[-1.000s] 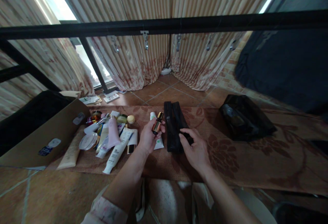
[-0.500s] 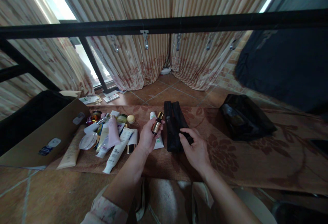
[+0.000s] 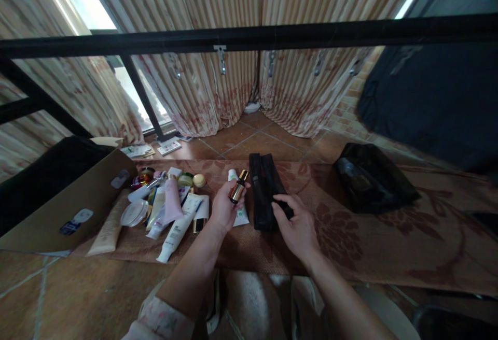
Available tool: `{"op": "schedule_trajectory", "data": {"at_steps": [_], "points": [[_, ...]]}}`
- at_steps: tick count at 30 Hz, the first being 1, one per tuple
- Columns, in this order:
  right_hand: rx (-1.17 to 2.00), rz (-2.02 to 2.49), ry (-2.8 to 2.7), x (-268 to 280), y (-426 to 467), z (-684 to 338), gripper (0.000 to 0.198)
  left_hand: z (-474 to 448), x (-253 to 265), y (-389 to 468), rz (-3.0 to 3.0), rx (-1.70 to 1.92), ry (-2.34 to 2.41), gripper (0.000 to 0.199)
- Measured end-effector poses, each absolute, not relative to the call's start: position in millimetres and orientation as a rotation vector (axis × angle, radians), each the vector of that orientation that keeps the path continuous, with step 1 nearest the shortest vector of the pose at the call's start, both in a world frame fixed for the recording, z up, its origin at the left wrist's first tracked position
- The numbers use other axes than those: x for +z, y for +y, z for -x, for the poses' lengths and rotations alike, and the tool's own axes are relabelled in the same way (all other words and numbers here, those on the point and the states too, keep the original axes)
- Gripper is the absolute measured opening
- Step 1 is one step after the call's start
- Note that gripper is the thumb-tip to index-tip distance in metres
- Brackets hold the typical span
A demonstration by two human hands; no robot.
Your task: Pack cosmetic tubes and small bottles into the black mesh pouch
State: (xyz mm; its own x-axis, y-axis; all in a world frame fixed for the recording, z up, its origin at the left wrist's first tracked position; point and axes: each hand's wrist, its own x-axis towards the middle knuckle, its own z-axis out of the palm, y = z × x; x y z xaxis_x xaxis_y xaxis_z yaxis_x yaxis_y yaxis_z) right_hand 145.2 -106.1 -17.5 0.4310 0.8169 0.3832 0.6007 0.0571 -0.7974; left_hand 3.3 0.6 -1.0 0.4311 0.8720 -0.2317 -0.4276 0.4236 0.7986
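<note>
Because the small gold bottle (image 3: pixel 238 188) looks hard-walled and glossy, it will probably feel stiff, fairly light for its size and a little slippery; if it is glass, a drop could crack it. The best hold is likely around the middle of its body, with thumb and fingers on opposite sides, clear of the cap. It is above the table (image 3: pixel 346 257), about midway between the near and far edges, tilted with its top pointing away and to the right. The left hand (image 3: pixel 223 210) holds it, thumb on one side and fingertips on the other, palm turned upward, the forearm slanting in over the near edge.

The black pouch (image 3: pixel 257 195), just right of the bottle, runs from near the table's far edge back towards the near one. It seems soft, thin and light, likely to sag unless held by a side or rim. The right hand (image 3: pixel 298 226) is narrow, palm down, with thumb and fingers holding the pouch's right side near its closer end. A white tube (image 3: pixel 241 218) lies just left of the pouch, partly hidden behind the left hand; it looks squeezable.
</note>
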Motion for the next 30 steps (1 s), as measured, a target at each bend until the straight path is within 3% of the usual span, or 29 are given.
{"op": "schedule_trajectory", "data": {"at_steps": [30], "points": [[0.257, 1.632, -1.258, -16.4, -106.1, -144.3, 0.020, -7.6, -7.6, -0.7, -0.735, 0.931, 0.700, 0.030]]}}
